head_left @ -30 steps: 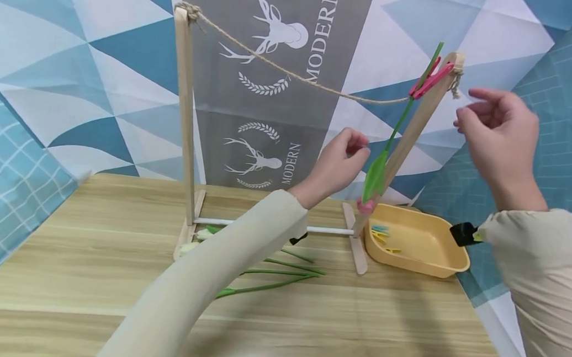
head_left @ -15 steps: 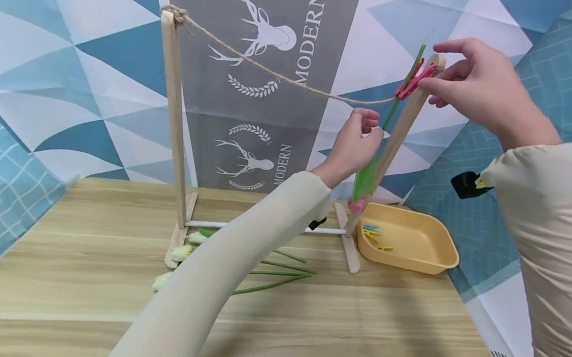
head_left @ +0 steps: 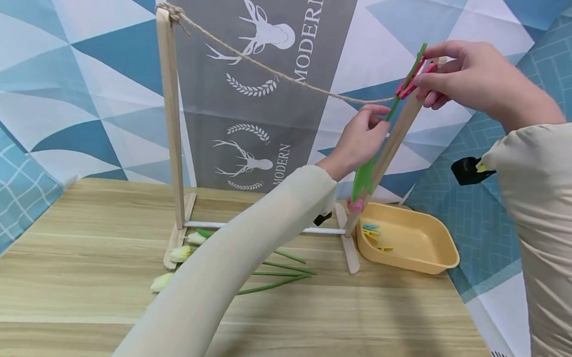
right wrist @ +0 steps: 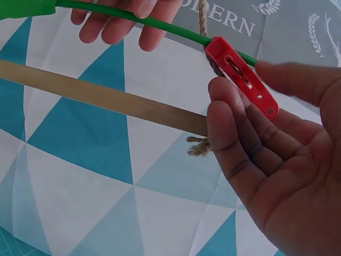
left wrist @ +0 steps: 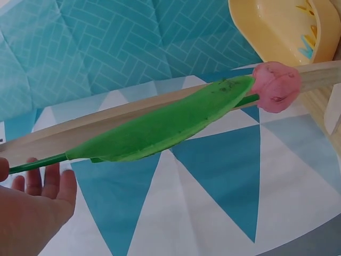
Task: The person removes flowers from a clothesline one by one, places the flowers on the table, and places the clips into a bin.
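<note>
A pink tulip [left wrist: 170,125] with a green stem and leaf hangs head down beside the right post of a wooden frame [head_left: 173,99]. Its stem runs through a red clothespin [right wrist: 234,66] at the right end of the twine [head_left: 273,71]. My left hand [head_left: 360,139] pinches the stem just below the clothespin, thumb on one side and fingers behind. Up at the clothespin, my right hand [head_left: 482,81] has index finger and thumb on its handles, the index close against the stem's cut end. The other right fingers are curled beneath.
Several white tulips [head_left: 179,254] lie on the wooden table [head_left: 305,329], partly hidden by my left sleeve. A yellow basin [head_left: 426,241] with small yellow and blue clothespins [head_left: 371,227] stands behind right. Patterned cloth backs the table.
My right hand has moved left onto the clothespin from beside the post. The left hand has risen to the stem and taken hold of it. The view has shifted slightly.
</note>
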A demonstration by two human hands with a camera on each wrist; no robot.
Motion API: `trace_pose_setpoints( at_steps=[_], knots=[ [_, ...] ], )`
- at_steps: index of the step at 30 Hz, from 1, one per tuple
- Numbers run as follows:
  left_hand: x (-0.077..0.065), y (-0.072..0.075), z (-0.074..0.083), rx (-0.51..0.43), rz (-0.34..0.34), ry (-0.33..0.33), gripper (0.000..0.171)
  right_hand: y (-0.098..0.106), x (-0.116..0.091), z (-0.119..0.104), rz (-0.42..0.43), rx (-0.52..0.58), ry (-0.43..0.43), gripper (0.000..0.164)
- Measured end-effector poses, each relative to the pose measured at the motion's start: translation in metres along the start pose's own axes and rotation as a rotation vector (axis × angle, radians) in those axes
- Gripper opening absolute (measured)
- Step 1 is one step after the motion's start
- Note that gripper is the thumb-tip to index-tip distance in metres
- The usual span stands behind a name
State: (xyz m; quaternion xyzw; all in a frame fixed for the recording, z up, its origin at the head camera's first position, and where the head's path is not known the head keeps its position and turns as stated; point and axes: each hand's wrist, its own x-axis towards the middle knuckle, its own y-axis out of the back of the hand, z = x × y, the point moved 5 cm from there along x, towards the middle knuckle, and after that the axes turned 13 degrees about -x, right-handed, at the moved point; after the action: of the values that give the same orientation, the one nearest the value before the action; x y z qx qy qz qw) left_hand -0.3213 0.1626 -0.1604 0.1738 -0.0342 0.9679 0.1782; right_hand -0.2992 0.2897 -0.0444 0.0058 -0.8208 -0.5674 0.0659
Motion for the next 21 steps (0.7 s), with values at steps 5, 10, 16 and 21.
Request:
trace_pose_setpoints(
  at_steps=[5, 10, 16, 21],
  knots=[
    [0.0, -0.001, 0.002, -0.027, -0.028, -0.012, 0.029, 0.002, 0.0, 0.003, 0.032, 0.01, -0.005, 0.059],
    [-0.002, -0.004, 0.006, -0.058, -0.059, -0.034, 0.029, 0.005, -0.003, 0.005, 0.071, 0.031, -0.025, 0.058],
    [-0.002, -0.006, 0.007, -0.101, -0.082, -0.015, 0.026, 0.005, -0.008, 0.004, 0.081, 0.109, -0.011, 0.052],
    [-0.002, -0.008, 0.008, -0.141, -0.103, -0.002, 0.026, 0.004, -0.011, 0.003, 0.066, 0.27, 0.039, 0.043]
  ],
)
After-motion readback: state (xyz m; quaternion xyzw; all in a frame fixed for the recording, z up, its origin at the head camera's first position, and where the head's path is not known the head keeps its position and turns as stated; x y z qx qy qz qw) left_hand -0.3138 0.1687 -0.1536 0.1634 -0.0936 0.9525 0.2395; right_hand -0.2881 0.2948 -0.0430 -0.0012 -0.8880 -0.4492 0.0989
